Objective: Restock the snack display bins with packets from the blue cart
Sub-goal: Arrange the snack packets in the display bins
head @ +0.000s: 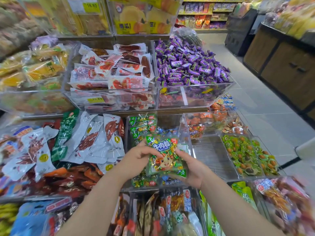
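A green beef-cube snack packet with a cartoon animal on it is held in both hands over a clear bin in the middle of the lower row. My left hand pinches the packet's left edge. My right hand cups its right and lower side, fingers curled round it. More green packets of the same kind lie at the back of that bin, and others show under my hands. The blue cart is not in view.
Clear bins surround the spot: white and red meat packets to the left, an almost bare bin and green egg packs to the right, purple candies above. A tiled aisle and wooden cabinets lie on the right.
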